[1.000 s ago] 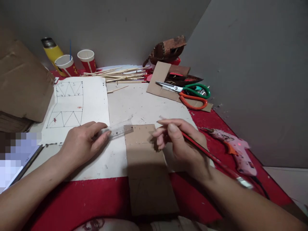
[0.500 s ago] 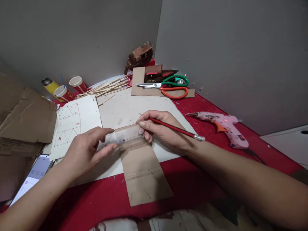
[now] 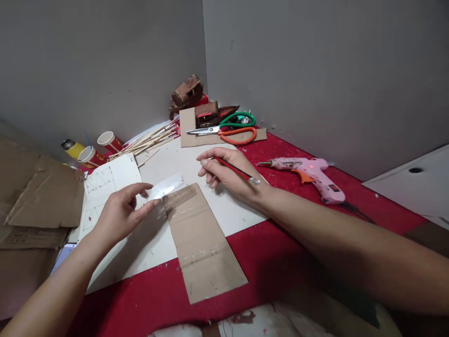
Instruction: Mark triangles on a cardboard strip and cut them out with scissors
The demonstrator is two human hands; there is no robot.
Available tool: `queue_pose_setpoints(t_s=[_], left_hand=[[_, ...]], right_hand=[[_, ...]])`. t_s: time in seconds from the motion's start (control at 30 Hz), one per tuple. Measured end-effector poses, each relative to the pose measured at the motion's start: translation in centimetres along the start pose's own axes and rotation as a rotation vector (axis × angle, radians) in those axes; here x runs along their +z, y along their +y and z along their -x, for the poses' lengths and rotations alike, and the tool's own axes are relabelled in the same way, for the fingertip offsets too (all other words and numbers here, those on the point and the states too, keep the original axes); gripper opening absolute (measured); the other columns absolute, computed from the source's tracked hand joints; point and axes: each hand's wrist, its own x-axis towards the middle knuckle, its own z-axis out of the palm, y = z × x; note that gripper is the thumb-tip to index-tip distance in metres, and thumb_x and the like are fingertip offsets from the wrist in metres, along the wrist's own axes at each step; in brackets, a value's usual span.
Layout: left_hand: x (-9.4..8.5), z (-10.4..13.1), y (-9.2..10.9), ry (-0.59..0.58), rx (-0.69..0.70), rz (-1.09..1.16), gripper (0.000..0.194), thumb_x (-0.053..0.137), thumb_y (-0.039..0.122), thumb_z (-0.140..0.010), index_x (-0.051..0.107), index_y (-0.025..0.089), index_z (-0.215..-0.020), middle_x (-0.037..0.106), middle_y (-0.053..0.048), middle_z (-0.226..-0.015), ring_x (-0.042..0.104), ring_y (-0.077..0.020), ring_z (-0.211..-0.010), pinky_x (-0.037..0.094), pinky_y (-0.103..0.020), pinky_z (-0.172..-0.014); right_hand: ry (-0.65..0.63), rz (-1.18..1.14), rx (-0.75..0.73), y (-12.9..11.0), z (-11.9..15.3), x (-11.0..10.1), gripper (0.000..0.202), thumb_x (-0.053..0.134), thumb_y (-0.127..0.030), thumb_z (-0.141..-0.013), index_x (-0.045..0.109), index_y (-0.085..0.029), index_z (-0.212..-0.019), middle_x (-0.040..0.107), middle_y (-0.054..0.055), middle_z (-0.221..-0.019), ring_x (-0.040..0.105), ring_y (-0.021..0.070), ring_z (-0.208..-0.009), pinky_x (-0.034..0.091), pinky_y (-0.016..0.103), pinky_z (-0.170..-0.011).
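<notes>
A clear ruler [image 3: 168, 186] is pinched at its left end between the thumb and fingers of my left hand [image 3: 128, 209], tilted above the white sheet. Beside it lies a strip of brown cardboard [image 3: 205, 243] with pencil marks and fold lines across it, reaching over the red table edge. My right hand [image 3: 229, 173] is closed around a red and black pencil [image 3: 238, 171], just right of the cardboard's upper end and above the white sheet. The pencil's tip is hidden by the fingers.
Scissors [image 3: 224, 131] lie on cardboard at the back, near wooden sticks [image 3: 150, 139]. A pink glue gun [image 3: 312, 175] sits at right. Cups [image 3: 90, 157], a drawing [image 3: 121, 173], a phone [image 3: 65, 256] and a cardboard box [image 3: 45, 187] stand or lie at left.
The ruler has come off the cardboard and moved left with my left hand. My right hand has let go of the ruler's right end and still holds the pencil. The view has shifted.
</notes>
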Motion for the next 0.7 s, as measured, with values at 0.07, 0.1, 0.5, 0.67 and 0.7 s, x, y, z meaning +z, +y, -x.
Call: queue_pose_setpoints(t_s=[0.07, 0.1, 0.5, 0.67, 0.7], left_hand=[[1.0, -0.8, -0.1, 0.014, -0.063, 0.029, 0.040, 0.063, 0.051, -0.087, 0.068, 0.017, -0.108, 0.070, -0.003, -0.086, 0.046, -0.0103, -0.050, 0.037, -0.026, -0.051], [1.5, -1.2, -0.1, 0.030, -0.087, 0.046, 0.042, 0.064, 0.052, -0.086, 0.068, 0.017, -0.108, 0.071, -0.004, -0.089, 0.048, -0.0110, -0.051, 0.038, -0.026, -0.052], [6.0, -4.4, -1.7, -0.039, -0.084, 0.163, 0.041, 0.061, 0.051, -0.087, 0.069, 0.016, -0.107, 0.070, -0.007, -0.080, 0.060, -0.0173, -0.062, 0.045, -0.031, -0.060], [6.0, -3.3, -1.4, -0.051, -0.084, 0.169, 0.039, 0.061, 0.053, -0.087, 0.069, 0.018, -0.105, 0.068, -0.006, -0.075, 0.059, -0.0196, -0.063, 0.044, -0.034, -0.060], [5.9, -3.1, -1.4, -0.052, -0.088, 0.169, 0.039, 0.061, 0.052, -0.086, 0.069, 0.019, -0.104, 0.068, -0.006, -0.074, 0.059, -0.0198, -0.063, 0.044, -0.034, -0.060]], right_hand=[[-0.012, 0.072, 0.009, 0.1, -0.1, 0.1, 0.016, 0.057, -0.025, -0.093, 0.063, -0.017, -0.105, 0.070, 0.003, -0.080, 0.061, 0.0121, -0.057, 0.047, 0.019, -0.043], [-0.017, 0.128, -0.008, 0.0, 0.1, 0.2, 0.018, 0.057, -0.025, -0.093, 0.062, -0.016, -0.107, 0.070, 0.004, -0.082, 0.062, 0.0133, -0.061, 0.050, 0.021, -0.048], [-0.498, 0.947, -0.336, 2.1, 14.6, 2.6, 0.089, 0.079, -0.048, -0.076, 0.044, -0.009, -0.148, 0.054, 0.024, -0.146, 0.041, 0.0439, -0.139, 0.026, 0.067, -0.115], [-0.494, 1.061, -0.346, 3.1, 15.4, 2.2, 0.081, 0.070, -0.033, -0.079, 0.042, -0.006, -0.150, 0.050, 0.024, -0.150, 0.035, 0.0453, -0.142, 0.025, 0.071, -0.113], [-0.489, 1.069, -0.351, 2.9, 15.3, 1.8, 0.078, 0.067, -0.027, -0.079, 0.042, -0.006, -0.149, 0.050, 0.023, -0.150, 0.035, 0.0440, -0.142, 0.026, 0.069, -0.113]])
